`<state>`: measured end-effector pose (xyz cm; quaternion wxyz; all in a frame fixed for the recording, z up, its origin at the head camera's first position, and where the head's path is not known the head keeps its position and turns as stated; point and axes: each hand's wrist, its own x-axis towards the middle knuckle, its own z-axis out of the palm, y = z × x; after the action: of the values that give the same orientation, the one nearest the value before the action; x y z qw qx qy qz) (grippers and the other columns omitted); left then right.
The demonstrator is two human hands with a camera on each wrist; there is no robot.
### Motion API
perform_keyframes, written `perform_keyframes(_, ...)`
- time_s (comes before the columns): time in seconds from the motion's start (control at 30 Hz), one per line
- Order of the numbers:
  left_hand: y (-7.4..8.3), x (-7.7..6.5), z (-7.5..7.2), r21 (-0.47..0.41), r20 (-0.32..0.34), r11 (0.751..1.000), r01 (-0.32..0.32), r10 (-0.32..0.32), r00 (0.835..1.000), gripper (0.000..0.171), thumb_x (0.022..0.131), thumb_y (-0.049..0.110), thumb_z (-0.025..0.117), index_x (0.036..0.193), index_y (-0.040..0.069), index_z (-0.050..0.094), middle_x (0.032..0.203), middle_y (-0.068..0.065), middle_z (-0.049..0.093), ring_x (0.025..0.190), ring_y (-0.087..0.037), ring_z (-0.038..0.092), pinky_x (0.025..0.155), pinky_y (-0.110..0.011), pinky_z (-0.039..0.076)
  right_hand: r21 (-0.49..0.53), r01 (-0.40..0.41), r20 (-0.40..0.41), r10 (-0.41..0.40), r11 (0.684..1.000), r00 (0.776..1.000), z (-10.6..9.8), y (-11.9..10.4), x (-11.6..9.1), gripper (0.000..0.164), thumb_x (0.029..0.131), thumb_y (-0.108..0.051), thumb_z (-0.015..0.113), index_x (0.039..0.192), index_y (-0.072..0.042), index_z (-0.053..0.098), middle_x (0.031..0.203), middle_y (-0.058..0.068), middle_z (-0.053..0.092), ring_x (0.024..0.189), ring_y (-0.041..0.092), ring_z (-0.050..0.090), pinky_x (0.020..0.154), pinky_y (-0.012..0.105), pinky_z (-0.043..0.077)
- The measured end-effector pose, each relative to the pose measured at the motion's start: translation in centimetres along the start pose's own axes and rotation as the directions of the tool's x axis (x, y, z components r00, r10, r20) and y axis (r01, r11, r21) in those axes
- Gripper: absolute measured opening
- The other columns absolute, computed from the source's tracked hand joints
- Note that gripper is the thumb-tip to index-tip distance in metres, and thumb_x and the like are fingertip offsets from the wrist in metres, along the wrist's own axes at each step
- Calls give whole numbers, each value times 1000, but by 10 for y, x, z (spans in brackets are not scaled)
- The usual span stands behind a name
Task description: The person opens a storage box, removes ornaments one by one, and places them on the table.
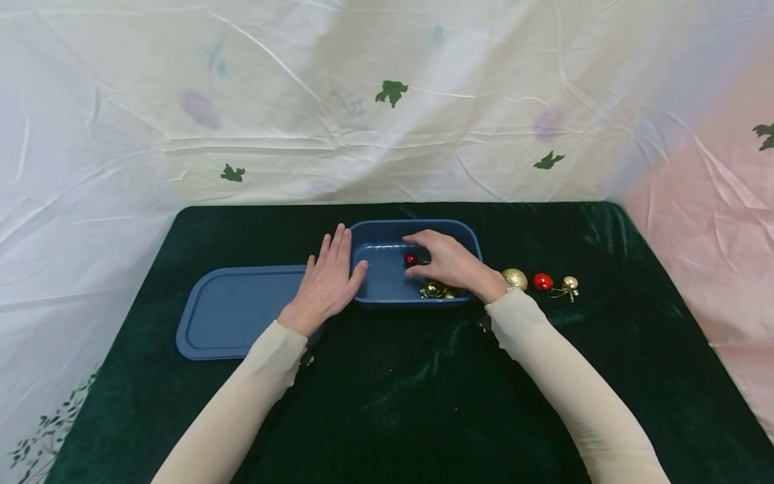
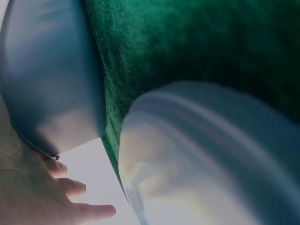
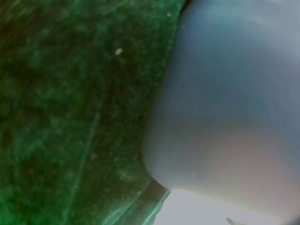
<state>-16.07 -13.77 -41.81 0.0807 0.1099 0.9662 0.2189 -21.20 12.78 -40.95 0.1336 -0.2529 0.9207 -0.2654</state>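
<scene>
A blue rectangular box [image 1: 383, 282] stands uncovered on the dark green cloth. My left hand [image 1: 326, 286] lies along its left end, fingers straight and thumb over the rim; the left wrist view shows those fingers [image 2: 72, 187] beside the box wall [image 2: 51, 70]. Over the box's right half reaches my right hand [image 1: 447, 259], thumb and fingers spread apart. A small red ball ornament [image 1: 410, 260] appears in the gap between them, seemingly ungripped. Gold ornaments [image 1: 433, 289] lie inside near the front wall. Only the box's outer side [image 3: 225, 93] fills the right wrist view.
The blue lid [image 1: 232, 312] lies flat at the left, partly under my left forearm. Right of the box sit a glittery gold ball [image 1: 514, 279], a red ball [image 1: 542, 281] and a smaller gold ball [image 1: 570, 283]. A pale curtain [image 1: 302, 161] hangs behind the table.
</scene>
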Motion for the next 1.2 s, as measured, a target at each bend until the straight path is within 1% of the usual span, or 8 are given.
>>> perform_keyframes(0.13,0,0,0,-8,0,1000,-6,6,1000,78,110,52,33,167,11,0,174,-7,-8,159,-34,-2,122,-66,12,-29,-22,-3,22,999,1000,1,0,1,66,93,-37,79,149,-11,54,145,13,55,133,29,53,111,50,44)
perform_keyframes(0.27,-1,0,0,-2,-1,1000,-12,12,1000,78,109,53,31,167,11,0,174,-7,-8,159,-35,-1,122,-66,12,-41,-30,-2,29,999,1000,2,0,2,57,94,-33,78,143,-10,60,139,13,59,128,28,57,107,49,47)
perform_keyframes(0.4,-1,-1,0,8,-1,1000,-14,14,1000,79,109,54,30,167,10,0,174,-8,-8,159,-36,0,122,-66,13,-59,-14,-5,13,998,1000,2,0,1,48,97,-29,75,139,-9,64,137,13,61,127,29,57,107,50,47)
perform_keyframes(0.67,-1,0,0,-4,5,1000,-10,10,1000,78,110,52,32,167,11,0,174,-8,-8,159,-34,-2,122,-66,12,-57,17,-9,-17,998,1000,4,1,1,32,101,-21,70,131,-10,71,131,9,68,125,26,61,107,49,48)
perform_keyframes(0.8,0,1,0,-7,10,1000,-17,17,1000,78,110,52,33,167,11,0,174,-8,-8,159,-34,-3,122,-66,12,-50,20,-29,-22,999,999,4,2,-1,30,102,-20,68,130,-10,71,130,9,69,124,26,61,106,48,48)
perform_keyframes(1.0,2,4,1,0,19,1000,-26,26,999,78,109,54,30,167,11,-1,174,-7,-9,159,-34,-3,122,-65,12,-27,14,-65,-16,1000,998,-1,1,-9,32,103,-22,67,133,-11,69,134,9,67,127,26,60,107,49,47)
perform_keyframes(1.2,3,8,0,4,17,999,-40,40,999,79,110,53,32,167,11,-1,174,-7,-9,159,-35,-2,122,-66,11,15,42,-140,-40,999,989,-6,-5,-20,33,103,-23,67,134,-11,69,133,8,67,127,25,60,106,48,48)
